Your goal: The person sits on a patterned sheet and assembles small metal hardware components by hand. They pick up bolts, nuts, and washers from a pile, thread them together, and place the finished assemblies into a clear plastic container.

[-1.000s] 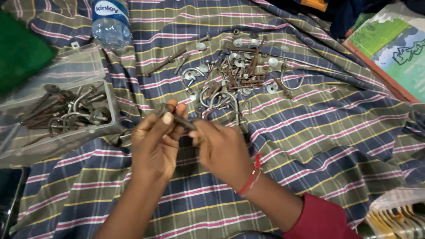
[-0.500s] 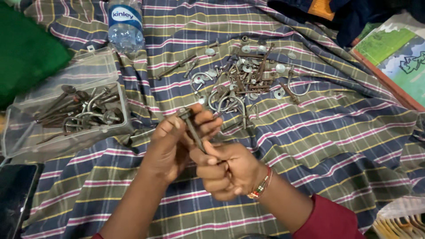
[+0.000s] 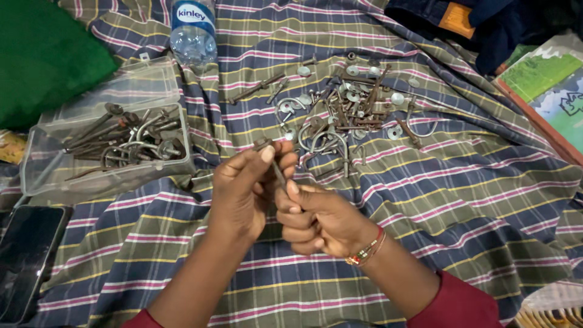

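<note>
While a rusty bolt [image 3: 276,165] is held up over the striped cloth [image 3: 425,200], both hands are closed on it. The bolt's top end is pinched by the left hand [image 3: 243,194], with fingers and thumb shut around it. Its lower end is gripped by the right hand [image 3: 319,218], curled tight just beside the left hand and touching it. A red thread band [image 3: 366,250] is worn on the right wrist.

To the left of the bolt, a black phone [image 3: 24,255] is seen lying flat. A bit farther, still left of the bolt, a clear plastic box [image 3: 103,176] is filled with rusty metal parts. Beyond the bolt, a pile of bolts, hooks and washers [image 3: 346,115] is spread on the cloth. Farthest from the bolt, a water bottle [image 3: 193,36] is lying at the top.
</note>
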